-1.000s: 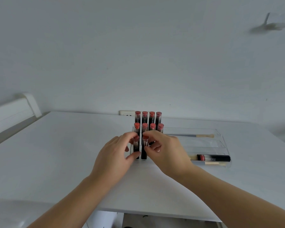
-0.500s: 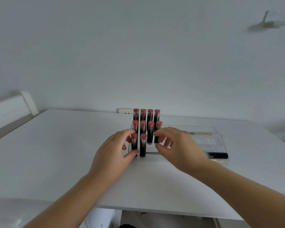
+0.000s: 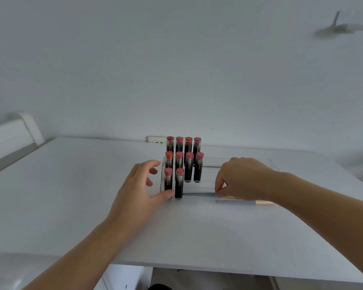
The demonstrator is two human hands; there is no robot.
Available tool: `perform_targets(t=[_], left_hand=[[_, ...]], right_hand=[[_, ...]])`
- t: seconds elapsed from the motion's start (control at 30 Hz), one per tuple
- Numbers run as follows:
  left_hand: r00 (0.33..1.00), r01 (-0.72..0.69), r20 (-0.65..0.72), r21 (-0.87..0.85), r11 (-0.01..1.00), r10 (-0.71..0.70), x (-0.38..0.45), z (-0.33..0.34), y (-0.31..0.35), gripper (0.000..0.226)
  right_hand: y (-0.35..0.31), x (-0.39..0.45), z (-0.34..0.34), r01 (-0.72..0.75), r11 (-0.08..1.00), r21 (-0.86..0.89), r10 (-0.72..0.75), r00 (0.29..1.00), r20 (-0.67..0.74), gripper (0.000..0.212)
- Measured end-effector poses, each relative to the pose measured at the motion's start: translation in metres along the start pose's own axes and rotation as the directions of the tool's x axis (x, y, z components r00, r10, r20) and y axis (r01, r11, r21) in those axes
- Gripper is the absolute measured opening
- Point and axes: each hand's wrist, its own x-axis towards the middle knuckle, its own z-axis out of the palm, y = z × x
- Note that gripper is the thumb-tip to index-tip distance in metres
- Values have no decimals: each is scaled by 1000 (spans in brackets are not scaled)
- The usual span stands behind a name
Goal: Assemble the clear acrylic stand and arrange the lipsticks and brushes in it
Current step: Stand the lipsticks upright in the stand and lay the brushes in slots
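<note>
On the white tabletop stands a clear acrylic stand with stepped tiers, its left part filled with upright lipsticks: four in the back row, four in the middle row and two in the front row at the left, all black tubes with red tops. The left hand sits at the stand's left end with fingers spread and released, the thumb touching the base of the front-left lipstick while the other fingers hover beside the tubes without grasping any. The right hand reaches over the right part of the stand, its fingers curled downward and pinching the end of a thin grey brush handle that lies lengthwise in the front tier, just right of the front lipsticks. A second brush with a grey handle and pale metallic end lies on the tabletop just in front of the stand, partly under the right wrist. A wall socket shows behind the back row
</note>
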Motion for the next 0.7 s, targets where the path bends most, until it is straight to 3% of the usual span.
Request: perform_targets(t=[0.23,0.4,0.7], left_hand=[[971,185,179,-153,971,-157,9,-1,-7,98],[969,192,191,-168,967,-159,9,-1,-7,98],[966,203,198,-172,964,-168,8,-2,-4,94]], right_hand=[[-5,-1,-4,41,994,-103,-34,997,63,15],[-6,-1,-7,95,971,-221,-72,991,112,16],[2,5,-5,175,966,-190,-143,975,171,18]])
